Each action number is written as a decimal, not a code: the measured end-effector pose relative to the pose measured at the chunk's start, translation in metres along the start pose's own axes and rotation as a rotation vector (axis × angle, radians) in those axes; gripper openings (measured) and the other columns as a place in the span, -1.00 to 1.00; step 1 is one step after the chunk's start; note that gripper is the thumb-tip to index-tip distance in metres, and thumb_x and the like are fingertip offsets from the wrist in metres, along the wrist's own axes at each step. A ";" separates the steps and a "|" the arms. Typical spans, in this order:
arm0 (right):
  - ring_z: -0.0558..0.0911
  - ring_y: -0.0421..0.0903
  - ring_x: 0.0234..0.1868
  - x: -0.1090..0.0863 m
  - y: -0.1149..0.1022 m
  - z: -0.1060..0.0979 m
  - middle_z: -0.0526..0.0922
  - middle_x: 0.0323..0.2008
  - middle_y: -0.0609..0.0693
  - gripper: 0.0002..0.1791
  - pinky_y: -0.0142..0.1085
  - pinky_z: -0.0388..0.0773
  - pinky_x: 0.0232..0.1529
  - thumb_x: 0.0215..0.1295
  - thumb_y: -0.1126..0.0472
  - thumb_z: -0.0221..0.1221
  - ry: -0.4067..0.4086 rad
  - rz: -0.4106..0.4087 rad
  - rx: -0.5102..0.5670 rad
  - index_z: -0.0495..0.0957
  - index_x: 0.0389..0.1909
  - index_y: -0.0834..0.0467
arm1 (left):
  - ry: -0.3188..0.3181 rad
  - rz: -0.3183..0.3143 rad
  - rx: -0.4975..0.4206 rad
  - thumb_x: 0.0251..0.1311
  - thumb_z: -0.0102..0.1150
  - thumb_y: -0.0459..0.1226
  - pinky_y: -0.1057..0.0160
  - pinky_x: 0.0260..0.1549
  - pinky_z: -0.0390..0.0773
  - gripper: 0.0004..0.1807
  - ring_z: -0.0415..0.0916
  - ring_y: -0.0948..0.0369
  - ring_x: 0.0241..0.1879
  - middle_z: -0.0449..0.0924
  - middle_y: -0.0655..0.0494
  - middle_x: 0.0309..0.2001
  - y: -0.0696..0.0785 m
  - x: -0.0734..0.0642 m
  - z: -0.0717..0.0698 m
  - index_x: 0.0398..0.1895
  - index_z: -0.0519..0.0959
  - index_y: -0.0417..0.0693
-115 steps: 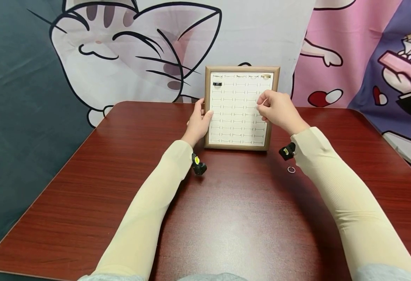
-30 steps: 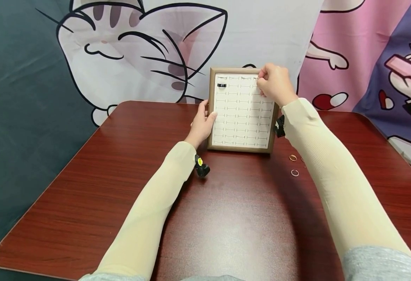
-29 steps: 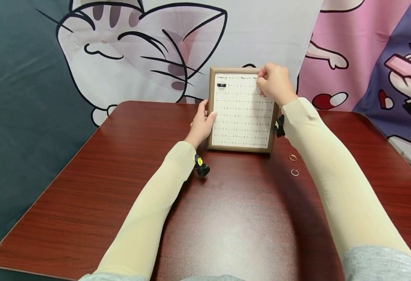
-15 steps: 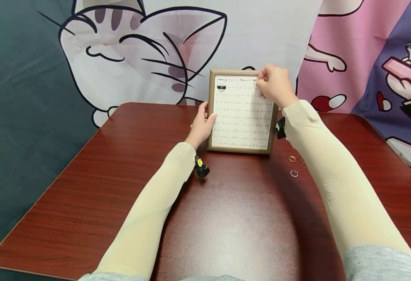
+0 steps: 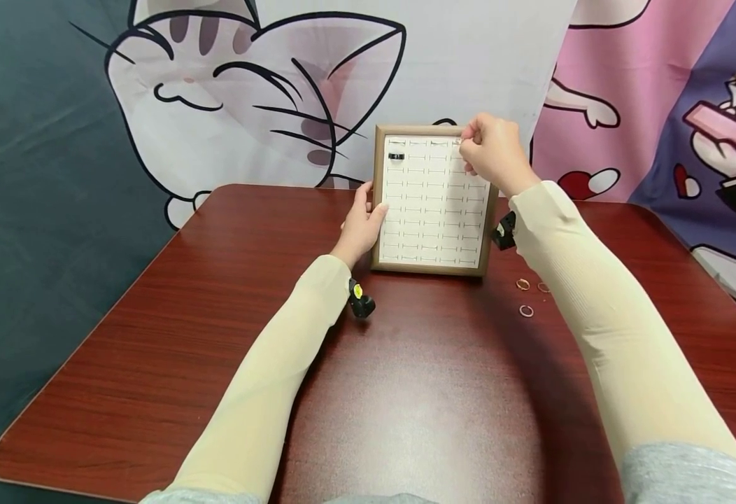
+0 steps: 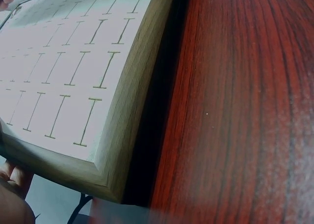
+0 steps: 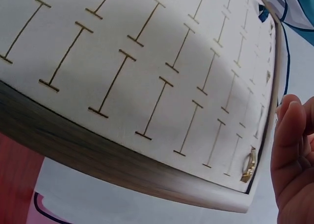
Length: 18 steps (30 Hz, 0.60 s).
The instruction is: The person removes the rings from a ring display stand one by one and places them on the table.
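Note:
A wood-framed white ring display board [image 5: 431, 210], lined with rows of slots, stands tilted back on the table. My left hand [image 5: 360, 229] grips its left edge, thumb on the front. My right hand [image 5: 494, 148] is at the upper right of the board, thumb and forefinger pinched together at the top row. A small shiny bit of a ring [image 5: 458, 141] shows at these fingertips, mostly hidden by them. A black ring [image 5: 396, 157] sits in the second row at the left. In the right wrist view a gold ring [image 7: 249, 166] fills the corner slot beside the hand.
On the reddish-brown table [image 5: 229, 294], right of the board, lie a gold ring [image 5: 522, 285], another ring [image 5: 543, 287] by the right sleeve and a silver ring [image 5: 526, 311]. A cartoon-printed cloth [image 5: 469, 63] hangs behind the table.
Since the oldest frame my right hand has risen from the board's middle right to its top row. Over the last second it barely shifts there. My left hand keeps its grip.

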State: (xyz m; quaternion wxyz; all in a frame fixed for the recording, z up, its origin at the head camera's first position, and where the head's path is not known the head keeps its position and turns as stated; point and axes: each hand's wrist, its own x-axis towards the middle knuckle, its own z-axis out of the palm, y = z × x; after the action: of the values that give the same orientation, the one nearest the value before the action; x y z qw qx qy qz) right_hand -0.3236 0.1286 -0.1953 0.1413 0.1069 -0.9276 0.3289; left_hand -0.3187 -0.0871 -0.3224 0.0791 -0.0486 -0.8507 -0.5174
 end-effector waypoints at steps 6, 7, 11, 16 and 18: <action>0.53 -0.28 -0.71 -0.011 0.004 -0.005 0.58 -0.58 0.03 -0.85 -0.47 0.48 -0.59 0.12 0.34 -0.12 0.010 -0.035 0.002 0.40 -0.32 0.19 | 0.002 0.000 -0.005 0.29 -0.10 -0.06 0.04 0.14 0.06 -0.40 0.52 0.21 -0.09 0.50 0.09 -0.02 0.000 0.001 0.001 0.36 -0.01 0.26; 0.52 -0.30 -0.72 -0.013 0.006 -0.006 0.58 -0.59 0.03 -0.86 -0.47 0.48 -0.60 0.13 0.34 -0.11 0.015 -0.037 0.007 0.40 -0.32 0.19 | 0.002 0.001 -0.004 0.29 -0.10 -0.06 0.04 0.14 0.06 -0.41 0.52 0.21 -0.09 0.50 0.09 -0.02 -0.001 0.001 0.001 0.35 0.00 0.26; 0.52 -0.31 -0.74 -0.020 0.013 -0.008 0.54 -0.67 -0.08 -0.88 -0.48 0.46 -0.65 0.12 0.32 -0.09 0.034 -0.024 0.021 0.40 -0.35 0.18 | 0.007 0.009 -0.004 0.29 -0.10 -0.07 0.03 0.14 0.06 -0.41 0.53 0.20 -0.08 0.51 0.08 -0.03 -0.002 0.001 0.002 0.35 0.01 0.24; 0.54 -0.25 -0.72 -0.028 0.022 -0.012 0.52 -0.68 -0.10 -0.90 -0.47 0.46 -0.67 0.13 0.30 -0.09 0.044 -0.014 0.024 0.40 -0.38 0.14 | 0.004 0.001 -0.005 0.29 -0.11 -0.06 0.04 0.14 0.04 -0.41 0.52 0.22 -0.07 0.51 0.10 -0.01 -0.001 0.001 0.001 0.35 0.00 0.25; 0.54 -0.24 -0.72 -0.032 0.026 -0.013 0.54 -0.66 -0.08 -0.90 -0.46 0.47 -0.66 0.14 0.29 -0.08 0.045 -0.012 0.012 0.40 -0.38 0.12 | 0.002 -0.001 -0.006 0.29 -0.11 -0.06 0.05 0.14 0.05 -0.41 0.52 0.22 -0.08 0.50 0.11 -0.02 -0.001 0.001 0.001 0.35 0.00 0.27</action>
State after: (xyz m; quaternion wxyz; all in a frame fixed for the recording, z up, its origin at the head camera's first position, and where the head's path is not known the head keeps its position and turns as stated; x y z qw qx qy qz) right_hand -0.2988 0.1600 -0.2109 0.1634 0.1059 -0.9216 0.3358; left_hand -0.3199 -0.0866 -0.3232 0.0795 -0.0478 -0.8491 -0.5201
